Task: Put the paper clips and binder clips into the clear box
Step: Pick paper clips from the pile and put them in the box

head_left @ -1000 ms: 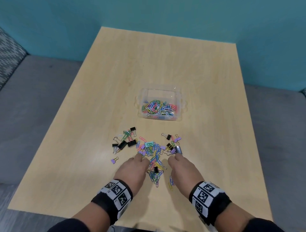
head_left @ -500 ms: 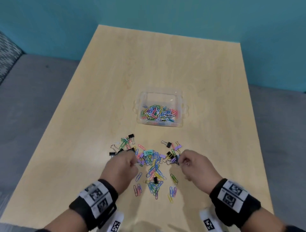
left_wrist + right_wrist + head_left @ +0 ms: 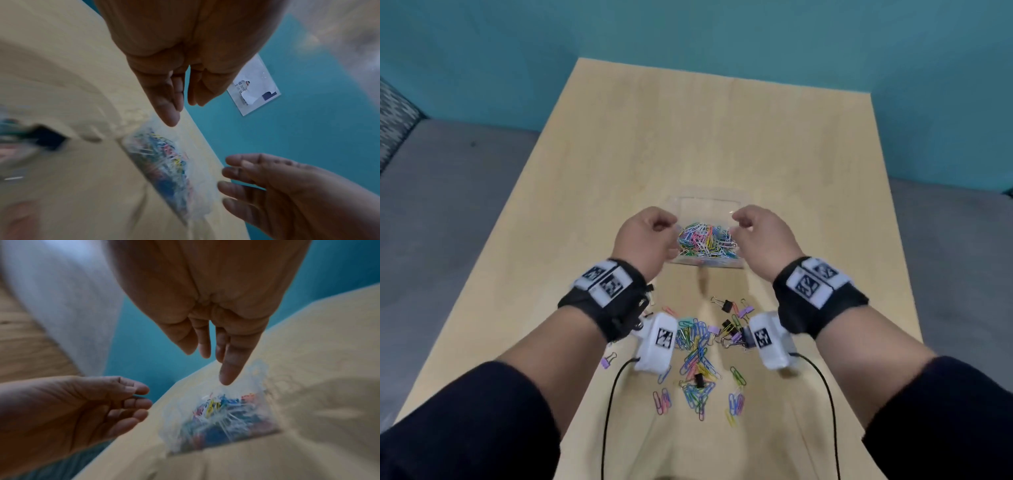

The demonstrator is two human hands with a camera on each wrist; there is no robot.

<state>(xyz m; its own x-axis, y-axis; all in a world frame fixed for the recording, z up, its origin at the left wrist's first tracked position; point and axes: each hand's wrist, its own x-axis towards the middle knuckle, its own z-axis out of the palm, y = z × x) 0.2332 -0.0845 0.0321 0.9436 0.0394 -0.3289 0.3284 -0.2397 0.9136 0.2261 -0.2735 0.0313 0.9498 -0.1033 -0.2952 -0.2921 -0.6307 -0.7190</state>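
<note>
Box (image 3: 705,202) mouth open between hands; loose clips (image 3: 697,346) clutter near table (image 3: 722,130).

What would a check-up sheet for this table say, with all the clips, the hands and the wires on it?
Surface: light wooden table, flat, bare at the far end.
Job's things: clear box mid-table, holding a heap of coloured paper clips; loose paper clips and binder clips lie on the table nearer the person.
Clutter: nothing seen.
Hands: left hand and right hand hover over the box, fingers loose, nothing seen in them.
Cables: black cable from the left wrist camera and black cable from the right one hang above the loose clips.
Surroundings: teal wall with a paper notice; grey floor.
</note>
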